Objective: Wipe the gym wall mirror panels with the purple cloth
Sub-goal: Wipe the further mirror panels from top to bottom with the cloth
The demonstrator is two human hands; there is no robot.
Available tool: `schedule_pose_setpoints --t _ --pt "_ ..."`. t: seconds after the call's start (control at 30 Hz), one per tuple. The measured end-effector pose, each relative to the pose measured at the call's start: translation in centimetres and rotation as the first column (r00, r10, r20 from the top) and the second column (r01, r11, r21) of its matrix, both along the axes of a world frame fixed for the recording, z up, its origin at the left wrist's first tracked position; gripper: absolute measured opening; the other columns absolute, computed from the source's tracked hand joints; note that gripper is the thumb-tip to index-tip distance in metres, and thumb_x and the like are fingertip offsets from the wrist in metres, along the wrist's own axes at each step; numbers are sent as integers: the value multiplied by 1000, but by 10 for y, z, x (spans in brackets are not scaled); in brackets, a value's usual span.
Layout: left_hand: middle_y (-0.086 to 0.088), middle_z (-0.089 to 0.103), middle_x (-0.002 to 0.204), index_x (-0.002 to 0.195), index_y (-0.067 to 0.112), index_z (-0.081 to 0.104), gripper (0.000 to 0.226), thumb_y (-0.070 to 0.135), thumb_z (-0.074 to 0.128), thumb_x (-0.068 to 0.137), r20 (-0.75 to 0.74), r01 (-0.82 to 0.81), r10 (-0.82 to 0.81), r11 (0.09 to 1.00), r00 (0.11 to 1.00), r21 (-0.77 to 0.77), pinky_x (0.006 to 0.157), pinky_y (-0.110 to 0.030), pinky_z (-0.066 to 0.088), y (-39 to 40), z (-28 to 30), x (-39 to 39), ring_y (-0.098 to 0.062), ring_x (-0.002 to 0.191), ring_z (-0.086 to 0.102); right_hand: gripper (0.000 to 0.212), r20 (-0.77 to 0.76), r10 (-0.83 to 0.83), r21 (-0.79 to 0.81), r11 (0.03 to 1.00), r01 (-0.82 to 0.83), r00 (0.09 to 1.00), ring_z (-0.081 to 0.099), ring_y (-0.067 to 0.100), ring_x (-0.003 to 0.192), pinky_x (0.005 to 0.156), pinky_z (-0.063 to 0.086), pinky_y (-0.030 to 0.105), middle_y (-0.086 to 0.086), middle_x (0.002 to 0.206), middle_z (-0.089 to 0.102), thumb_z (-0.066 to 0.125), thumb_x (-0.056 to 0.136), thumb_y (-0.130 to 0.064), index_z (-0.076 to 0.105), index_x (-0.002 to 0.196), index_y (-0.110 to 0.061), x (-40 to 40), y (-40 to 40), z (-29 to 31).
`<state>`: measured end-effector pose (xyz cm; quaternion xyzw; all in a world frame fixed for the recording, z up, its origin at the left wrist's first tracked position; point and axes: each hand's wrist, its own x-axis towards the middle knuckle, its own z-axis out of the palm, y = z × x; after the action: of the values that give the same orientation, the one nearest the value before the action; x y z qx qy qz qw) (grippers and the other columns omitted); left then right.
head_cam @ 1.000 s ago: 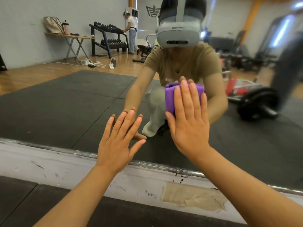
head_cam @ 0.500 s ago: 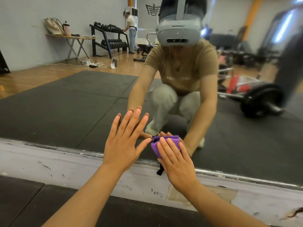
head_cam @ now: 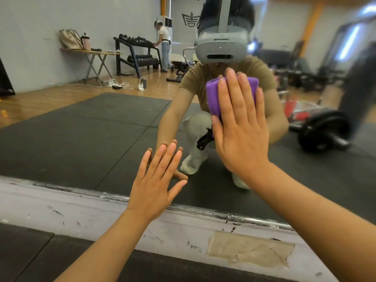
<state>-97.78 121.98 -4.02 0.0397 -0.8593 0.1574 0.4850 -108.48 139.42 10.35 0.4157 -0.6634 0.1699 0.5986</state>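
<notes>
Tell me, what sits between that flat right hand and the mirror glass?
The purple cloth. In the head view, the right hand presses it flat against the mirror, with purple edges showing past the fingers. The left hand touches the glass directly.

floor (head_cam: 30, 259) | dark rubber mat | scuffed white wall base (head_cam: 81, 212) behind

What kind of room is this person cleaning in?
Most likely a gym. The wall mirror reflects a dumbbell rack, a barbell and black floor mats. The right hand presses a purple cloth to the glass.
</notes>
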Motion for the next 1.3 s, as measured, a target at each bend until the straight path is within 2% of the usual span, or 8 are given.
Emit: schedule_pose_setpoints --t 0.13,0.27,0.37,0.53,0.83,1.0,1.17,1.3 --pt "-5 -2 170 161 8 5 81 54 38 102 20 -5 5 1000 1000 -23 126 -45 9 -4 0 4 -22 156 6 68 -120 10 306 952 28 993 19 29 154 127 11 47 13 165 19 56 99 -20 24 158 -6 -4 6 -65" --pt "-7 1 170 161 7 6 82 54 39 102 64 3 1 998 998 -60 126 -44 13 -13 3 8 -22 156 11 95 -273 -30 635 746 203 962 -5 28 156 126 -7 45 12 169 -8 59 87 -25 3 162 -7 -13 34 -140" --pt "-8 2 170 161 8 4 84 56 38 102 89 -20 26 997 996 -75 125 -44 14 -14 5 10 -23 155 12 108 -308 -41 725 637 262 951 -19 30 154 124 -17 47 13 166 -20 63 86 -34 -13 159 -6 -12 40 -169" --pt "-8 7 169 161 8 5 85 56 39 100 81 -41 48 996 996 -85 125 -42 15 -14 9 14 -23 155 15 104 -384 25 730 621 287 923 -15 27 155 124 -15 44 8 168 -15 59 89 -35 -12 159 -7 -19 42 -145" --pt "-8 12 169 161 7 12 89 61 43 98 58 -90 98 989 994 -118 124 -43 19 -18 8 13 -23 154 16 59 -334 21 377 919 113 942 25 26 152 124 21 46 11 164 27 46 105 -29 30 158 -7 -16 13 22" --pt "-6 11 169 161 8 11 89 63 38 98 78 -137 149 981 986 -137 122 -43 21 -17 11 16 -22 154 15 56 -285 -67 177 977 121 956 28 31 151 124 20 48 16 162 31 38 109 -33 32 156 -3 -13 -3 99" --pt "-7 12 169 161 8 12 89 62 40 97 64 -162 173 976 983 -145 126 -43 10 -15 11 18 -21 155 14 58 -171 -34 117 992 55 985 25 33 152 125 13 46 18 163 28 42 107 -29 29 156 -1 -5 -10 78" --pt "-9 11 169 161 9 15 87 61 41 97 61 -177 186 976 981 -129 126 -43 9 -13 11 18 -23 155 14 66 -270 32 392 917 80 962 22 31 152 126 12 46 14 164 21 48 100 -28 25 157 -3 -10 2 -3"
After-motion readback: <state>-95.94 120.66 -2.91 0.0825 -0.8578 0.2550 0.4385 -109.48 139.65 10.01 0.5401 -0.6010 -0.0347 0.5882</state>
